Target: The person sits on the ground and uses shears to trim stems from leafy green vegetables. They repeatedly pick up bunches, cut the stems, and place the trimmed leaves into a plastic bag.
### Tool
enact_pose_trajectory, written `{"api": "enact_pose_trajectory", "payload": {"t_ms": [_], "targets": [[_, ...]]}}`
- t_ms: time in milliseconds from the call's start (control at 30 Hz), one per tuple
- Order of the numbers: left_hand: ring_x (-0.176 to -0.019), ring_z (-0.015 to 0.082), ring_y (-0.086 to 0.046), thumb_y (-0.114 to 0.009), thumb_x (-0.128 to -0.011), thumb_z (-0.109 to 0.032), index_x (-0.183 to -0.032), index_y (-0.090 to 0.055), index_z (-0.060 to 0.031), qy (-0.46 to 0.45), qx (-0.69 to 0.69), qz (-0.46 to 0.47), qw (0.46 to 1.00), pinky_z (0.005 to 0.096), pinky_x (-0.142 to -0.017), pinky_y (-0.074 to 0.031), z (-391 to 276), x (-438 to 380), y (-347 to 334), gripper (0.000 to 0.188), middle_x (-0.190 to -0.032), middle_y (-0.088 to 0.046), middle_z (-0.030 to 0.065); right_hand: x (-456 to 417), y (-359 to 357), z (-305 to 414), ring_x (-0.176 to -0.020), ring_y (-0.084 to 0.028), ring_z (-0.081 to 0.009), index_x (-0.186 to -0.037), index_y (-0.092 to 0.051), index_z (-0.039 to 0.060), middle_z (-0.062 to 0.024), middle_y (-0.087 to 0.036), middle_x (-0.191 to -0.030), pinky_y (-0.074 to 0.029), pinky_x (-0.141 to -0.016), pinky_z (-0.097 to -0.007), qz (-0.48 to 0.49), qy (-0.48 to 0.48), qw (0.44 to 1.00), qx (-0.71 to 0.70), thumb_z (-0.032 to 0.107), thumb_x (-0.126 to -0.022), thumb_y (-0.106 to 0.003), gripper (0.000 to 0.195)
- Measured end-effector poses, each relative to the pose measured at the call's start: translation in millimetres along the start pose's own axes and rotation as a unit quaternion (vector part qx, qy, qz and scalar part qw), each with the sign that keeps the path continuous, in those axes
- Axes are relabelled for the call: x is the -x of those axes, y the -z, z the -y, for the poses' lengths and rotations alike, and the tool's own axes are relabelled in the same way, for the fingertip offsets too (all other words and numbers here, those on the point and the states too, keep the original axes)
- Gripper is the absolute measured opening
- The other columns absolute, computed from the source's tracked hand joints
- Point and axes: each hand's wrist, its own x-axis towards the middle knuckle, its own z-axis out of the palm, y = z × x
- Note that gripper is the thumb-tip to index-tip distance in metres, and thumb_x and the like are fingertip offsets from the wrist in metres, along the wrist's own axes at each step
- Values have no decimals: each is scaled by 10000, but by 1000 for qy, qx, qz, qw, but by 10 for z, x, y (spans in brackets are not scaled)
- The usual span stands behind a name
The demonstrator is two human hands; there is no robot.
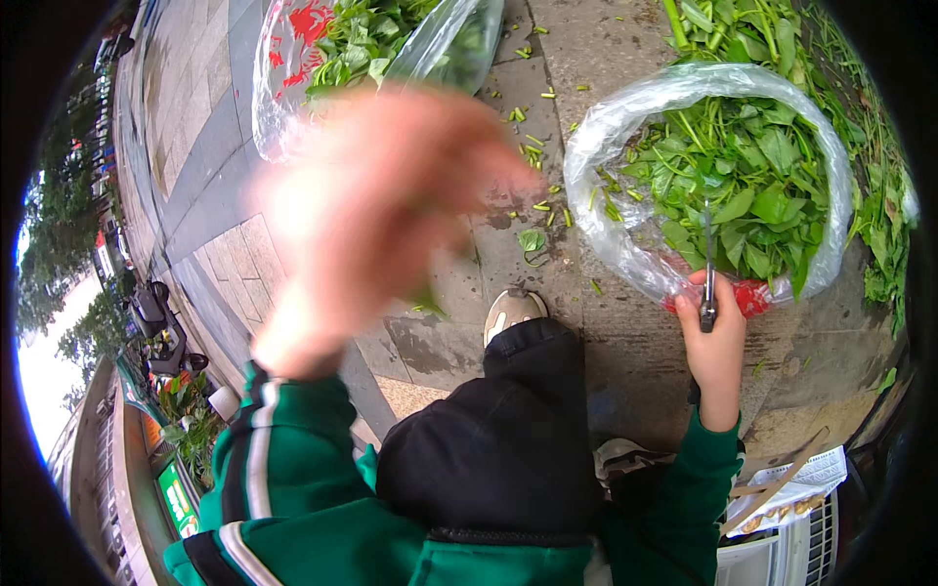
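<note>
My left hand (381, 198) is raised close to the camera and strongly blurred. Its finger positions are unclear. A blurred bit of green leaf (426, 299) shows just below it; I cannot tell whether the hand holds it. In my right hand (714, 344) is a small knife-like cutting tool (708, 293), seen edge-on, its thin blade pointing away from me over the greens. That hand is at the near rim of a clear plastic bag (597, 220) with rolled edges and red print. Leafy green stems (762, 161) fill the bag, with short cut pieces on its left side.
Another clear bag (275, 95) of leafy greens (366, 44) stands far left, partly behind my left hand. Loose stems (879, 212) lie along the right. Cut bits (541, 206) and a single leaf (531, 240) are scattered on the pavement. A white crate (777, 549) sits lower right.
</note>
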Motion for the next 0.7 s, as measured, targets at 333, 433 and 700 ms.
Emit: {"api": "enact_pose_trajectory", "payload": {"t_ms": [333,433,700], "targets": [[-978,328,-573,-657,-802,-316,-1068,-594,-64,112,-309,135,935,393,-855,-451,2923,90,-223,372,-1044,-616,131,137,26,137,-797,-629,-331,-1094,-518,11,-158,-628,-879,-495,-679,-383,-27,96,995,-13,161,-743,-704,424],[-1126,375,-483,-707,-740,-368,-1197,-506,-21,86,-266,160,947,427,-959,-388,2960,258,-488,608,-1184,-533,203,125,296,201,-763,-616,-299,-1113,-515,12,-150,-608,-858,-481,-680,-357,-83,85,992,-37,136,-740,-708,437],[-1250,245,-417,-637,-769,-38,-1307,-479,-157,135,-150,181,963,376,-1041,-342,1558,-199,143,573,-1372,-434,64,-853,1021,240,-999,-585,-262,-1064,-569,-31,-147,-552,-1163,-459,-859,-314,-119,212,969,-46,-24,-726,-540,339]]}}
